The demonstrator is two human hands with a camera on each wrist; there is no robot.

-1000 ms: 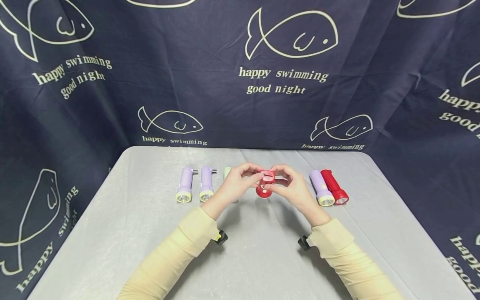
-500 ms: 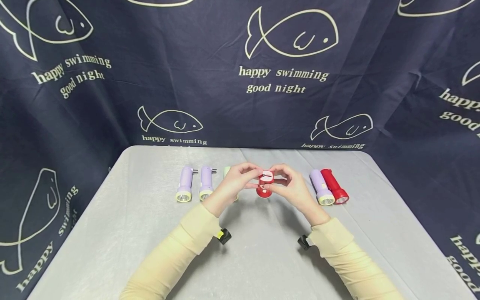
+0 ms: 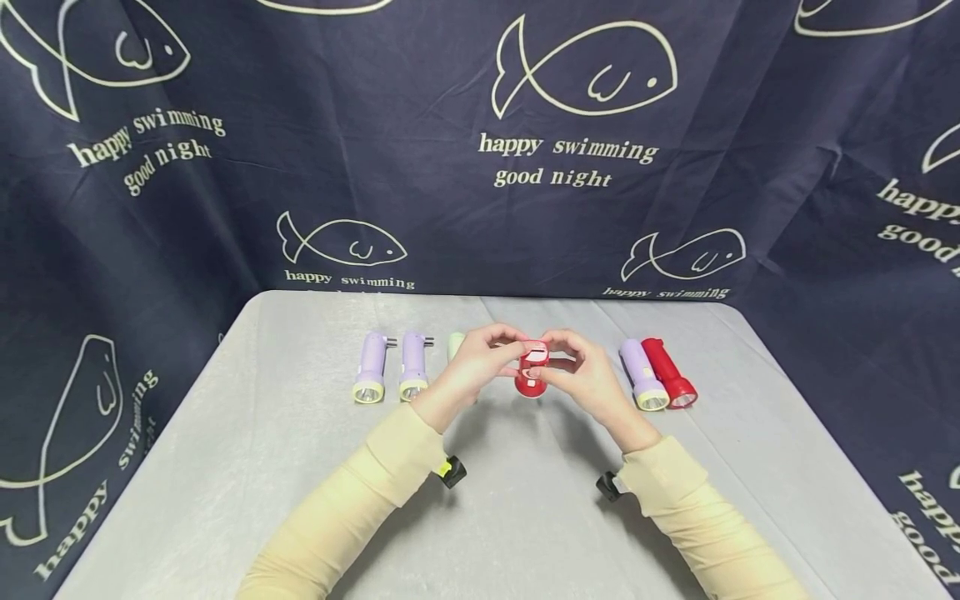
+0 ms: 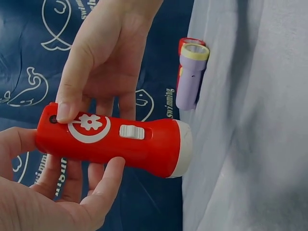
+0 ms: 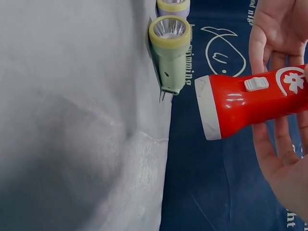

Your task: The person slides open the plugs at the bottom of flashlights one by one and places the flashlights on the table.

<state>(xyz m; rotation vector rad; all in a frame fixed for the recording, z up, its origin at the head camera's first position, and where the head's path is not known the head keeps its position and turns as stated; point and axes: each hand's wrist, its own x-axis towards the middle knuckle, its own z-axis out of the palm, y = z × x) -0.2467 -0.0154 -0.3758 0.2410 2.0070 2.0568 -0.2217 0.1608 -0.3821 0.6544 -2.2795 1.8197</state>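
Observation:
A red flashlight (image 3: 531, 382) with a white rim stands lens down, above the table, between both hands. My right hand (image 3: 588, 373) grips it; in the left wrist view that thumb presses by the flower emblem, with fingers behind the body. My left hand (image 3: 471, 365) holds the flashlight near its upper end, one digit on the end face and a fingertip against the side. In the head view a dark slit shows in the pale end face, partly covered by the left hand. A white slide switch (image 4: 132, 132) sits on the body.
Two purple flashlights (image 3: 371, 367) with prongs out lie at left. Beside them is a green flashlight (image 5: 172, 65), its prongs out, mostly behind the left hand in the head view. At right, a purple flashlight (image 3: 643, 375) touches another red flashlight (image 3: 670, 373) on the grey-covered table (image 3: 525, 533).
My left hand's digits have shifted on the flashlight's upper end, and the dark piece that showed there is less visible. The right hand stays nearly still; the flashlights on the table have not moved.

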